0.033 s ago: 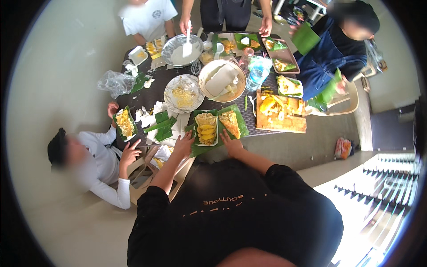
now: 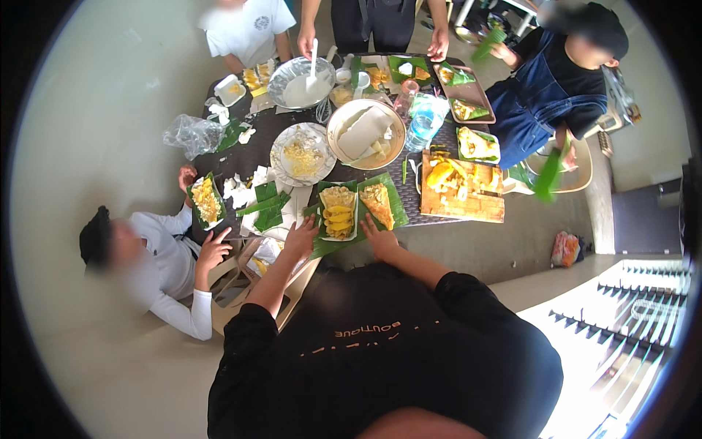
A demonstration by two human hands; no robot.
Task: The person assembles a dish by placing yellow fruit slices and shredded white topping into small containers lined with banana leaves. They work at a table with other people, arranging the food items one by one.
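At the near table edge, my left hand [image 2: 301, 238] lies with fingers stretched out on the left part of a green banana leaf [image 2: 398, 207]. My right hand [image 2: 381, 240] rests open on the leaf's near edge, fingertips close to a folded, golden-brown crepe [image 2: 376, 205]. Between my hands, a white rectangular tray [image 2: 356, 228] lined with leaf holds a pale crumb-topped piece and a row of yellow mango slices [image 2: 338, 222]. Neither hand grips anything.
Left of my hands lie cut leaf strips [image 2: 268, 208] and crumpled tissue. Beyond stand a marbled plate [image 2: 279, 167], a wide bowl [image 2: 330, 139] and a metal bowl [image 2: 274, 94]. A wooden board [image 2: 475, 211] with mango pieces is at right. Several people surround the table.
The person at the right has swung both held leaf pieces: one is up and away from the body, the other lower. My hands and the food before me stay put.
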